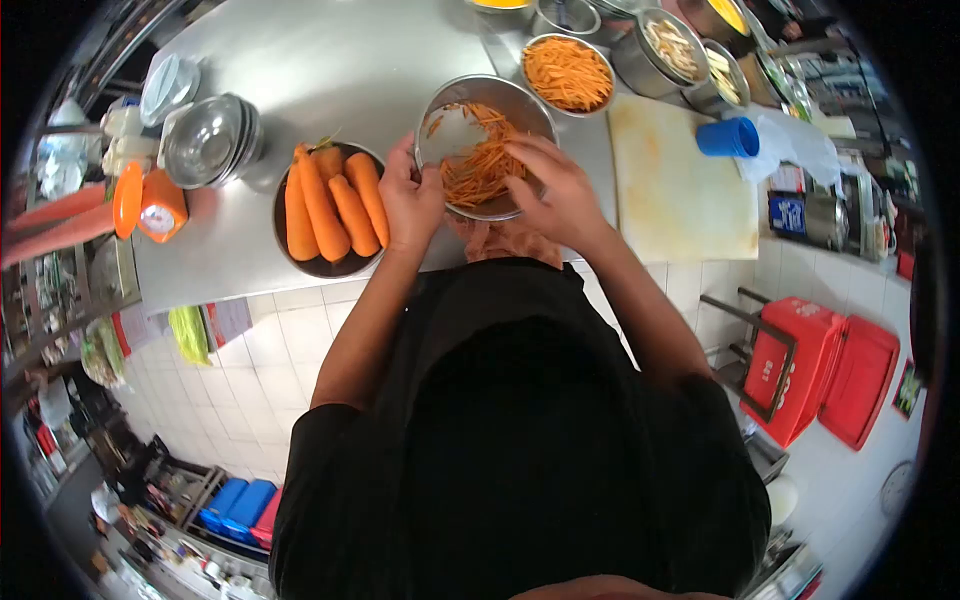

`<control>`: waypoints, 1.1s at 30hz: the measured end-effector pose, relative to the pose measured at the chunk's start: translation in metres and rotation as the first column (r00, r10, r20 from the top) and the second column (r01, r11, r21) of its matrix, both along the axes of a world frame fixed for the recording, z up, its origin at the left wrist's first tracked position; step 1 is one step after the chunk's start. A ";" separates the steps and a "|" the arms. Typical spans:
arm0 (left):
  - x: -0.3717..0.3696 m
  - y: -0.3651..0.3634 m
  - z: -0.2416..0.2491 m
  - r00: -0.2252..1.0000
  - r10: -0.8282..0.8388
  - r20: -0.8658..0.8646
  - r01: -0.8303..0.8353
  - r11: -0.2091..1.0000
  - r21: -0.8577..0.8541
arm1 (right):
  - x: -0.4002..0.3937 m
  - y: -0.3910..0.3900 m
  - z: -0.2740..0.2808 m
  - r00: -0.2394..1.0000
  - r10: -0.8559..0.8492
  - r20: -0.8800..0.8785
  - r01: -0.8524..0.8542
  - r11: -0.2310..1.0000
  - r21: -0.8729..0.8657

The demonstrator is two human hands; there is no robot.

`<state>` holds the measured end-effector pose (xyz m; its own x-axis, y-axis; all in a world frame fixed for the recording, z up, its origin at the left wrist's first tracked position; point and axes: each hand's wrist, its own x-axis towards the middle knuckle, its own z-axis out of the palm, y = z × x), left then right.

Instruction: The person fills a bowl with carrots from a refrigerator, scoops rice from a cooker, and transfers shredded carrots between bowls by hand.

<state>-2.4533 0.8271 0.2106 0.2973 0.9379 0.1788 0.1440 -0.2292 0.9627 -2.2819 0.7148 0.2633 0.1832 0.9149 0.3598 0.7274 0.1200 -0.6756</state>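
Left hand point(412, 205) gripping its left rim, steady the bowl point(455, 135) while the right hand point(562, 190), fingers parted, works shreds point(475, 172) gently.

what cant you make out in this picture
All in the head view:
Steel bowl, part of its floor: hidden by shredded carrot and the right hand.
Yellow food, top middle: cut off by the top edge.
Orange scale: dial reading too small.
Red box: lettering too blurred.
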 end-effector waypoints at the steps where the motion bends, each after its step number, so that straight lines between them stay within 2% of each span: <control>1: 0.002 0.001 -0.003 0.999 -0.027 -0.029 0.028 0.999 0.038 | -0.005 0.020 -0.014 0.996 -0.073 0.043 0.075 0.997 -0.030; 3: 0.004 0.008 -0.013 0.995 -0.057 -0.085 0.068 0.990 0.127 | -0.006 0.064 -0.058 0.968 -0.241 0.068 0.248 0.961 -0.119; 4: 0.009 0.004 -0.004 0.994 -0.081 -0.070 0.087 0.992 0.095 | -0.005 0.083 -0.080 0.940 -0.338 0.052 0.342 0.921 -0.188; 6: 0.014 0.006 -0.005 0.993 -0.119 0.024 0.117 0.988 0.097 | -0.003 0.111 -0.102 0.965 -0.263 0.006 0.256 0.935 -0.247; 7: 0.016 0.008 -0.007 0.989 -0.131 0.070 0.124 0.988 0.097 | -0.007 0.117 -0.104 0.988 -0.136 -0.072 0.112 0.957 -0.268; 9: 0.011 0.020 -0.013 0.993 -0.116 -0.027 0.119 0.984 0.136 | -0.019 0.120 -0.104 0.963 0.136 -0.234 -0.200 0.939 -0.281; 10: 0.007 0.023 -0.015 0.992 -0.104 -0.078 0.115 0.982 0.152 | -0.023 0.114 -0.097 0.957 0.249 -0.149 -0.289 0.868 -0.404; 12: 0.004 0.021 -0.017 0.998 -0.051 -0.035 0.055 0.993 0.101 | -0.024 0.098 -0.083 0.867 0.498 -0.017 -0.394 0.665 -0.635; 14: -0.003 0.023 -0.026 1.000 -0.014 -0.020 0.014 1.000 0.000 | -0.015 0.087 -0.078 0.968 0.241 -0.064 -0.241 0.838 -0.489; 15: -0.006 0.022 -0.026 1.000 0.000 -0.025 0.001 1.000 0.008 | -0.013 0.084 -0.077 0.988 0.109 -0.111 -0.146 0.894 -0.423; 17: -0.008 0.017 -0.024 0.999 0.022 -0.036 -0.021 1.000 0.022 | -0.005 0.097 -0.062 0.898 -0.193 -0.396 0.048 0.936 -0.348; 18: -0.008 0.015 -0.021 0.994 0.029 -0.108 -0.025 0.999 0.039 | -0.005 0.108 -0.068 0.866 -0.189 -0.463 0.068 0.962 -0.264; 21: -0.001 0.007 -0.012 0.997 0.021 -0.070 -0.018 0.999 0.036 | -0.016 0.132 -0.074 0.841 -0.188 -0.507 0.026 0.951 -0.308; 22: 0.003 0.008 -0.011 1.000 0.005 -0.010 -0.004 0.998 0.057 | -0.024 0.132 -0.073 0.825 -0.170 -0.539 0.020 0.962 -0.273; 23: 0.002 0.007 -0.008 0.997 0.008 -0.079 -0.002 0.998 0.066 | -0.029 0.128 -0.072 0.820 -0.158 -0.549 -0.020 0.952 -0.304; 25: 0.000 0.007 0.008 0.978 0.020 -0.209 -0.001 0.996 0.090 | -0.030 0.121 -0.074 0.885 0.155 -0.438 -0.291 0.920 -0.262; 26: -0.002 0.009 0.003 0.981 0.018 -0.192 -0.006 0.998 0.062 | -0.026 0.111 -0.076 0.860 0.277 -0.428 -0.409 0.877 -0.254; 29: -0.008 0.015 -0.011 0.988 0.020 -0.155 -0.017 1.000 0.024 | -0.005 0.080 -0.067 0.918 0.386 -0.094 -0.374 0.759 -0.533; 31: -0.008 0.019 -0.010 0.990 0.017 -0.138 -0.009 0.998 0.065 | 0.017 0.056 -0.044 0.953 0.285 -0.100 -0.300 0.932 -0.203; 33: -0.010 0.023 -0.003 0.989 0.048 -0.143 -0.034 0.994 0.101 | 0.038 0.034 -0.021 0.949 -0.018 -0.316 0.005 0.999 -0.040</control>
